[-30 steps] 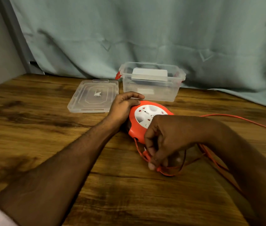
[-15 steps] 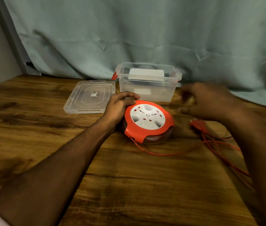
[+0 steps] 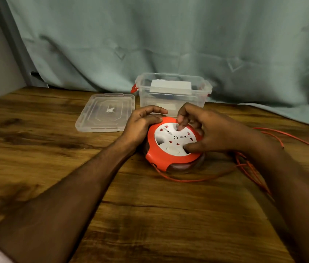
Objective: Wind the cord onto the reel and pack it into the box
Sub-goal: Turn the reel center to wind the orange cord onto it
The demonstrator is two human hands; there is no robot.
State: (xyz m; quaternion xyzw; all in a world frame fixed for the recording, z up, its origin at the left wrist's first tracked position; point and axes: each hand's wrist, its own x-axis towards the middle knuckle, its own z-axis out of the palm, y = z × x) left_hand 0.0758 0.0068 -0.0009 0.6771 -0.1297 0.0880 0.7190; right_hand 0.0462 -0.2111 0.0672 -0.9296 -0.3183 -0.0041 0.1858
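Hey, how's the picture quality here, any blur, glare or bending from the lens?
Head view: soft, dim, warm light with no hard glare. The reel and both hands, left hand and right hand, are slightly soft, the small markings on the reel's white face unclear. The table edge bows with wide-angle distortion. The clear box shows only faint reflections.

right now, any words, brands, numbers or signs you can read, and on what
No readable text anywhere.
Clear lid: a raised white mark in its middle, too blurred to read.
Clear storage box: a pale label on the front wall, blurred.
Orange cord reel: only socket holes and a small ring mark on its white face, no words.
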